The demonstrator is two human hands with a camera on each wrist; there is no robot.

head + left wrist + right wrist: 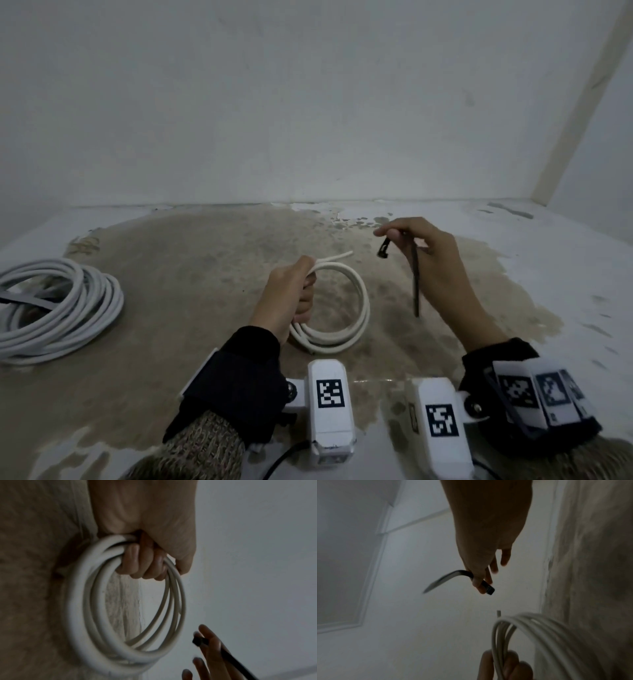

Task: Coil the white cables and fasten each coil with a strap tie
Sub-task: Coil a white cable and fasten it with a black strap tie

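Note:
My left hand (291, 291) grips a small coil of white cable (359, 308) by its left side, fingers curled round the loops (142, 563). The coil (96, 615) hangs upright over the stained floor, its loose end pointing up and right. To the right of it, my right hand (428, 253) pinches a black strap tie (415, 284) near its head, thumb against fingers (481, 582). The tie's tail hangs down free (443, 580). The tie and the coil (539, 635) are apart.
A larger bundle of white cable (58, 308) lies on the floor at the far left with a grey strap across it. A white wall (308, 102) rises behind, meeting a second wall at the right corner. The floor (205, 246) is stained brown.

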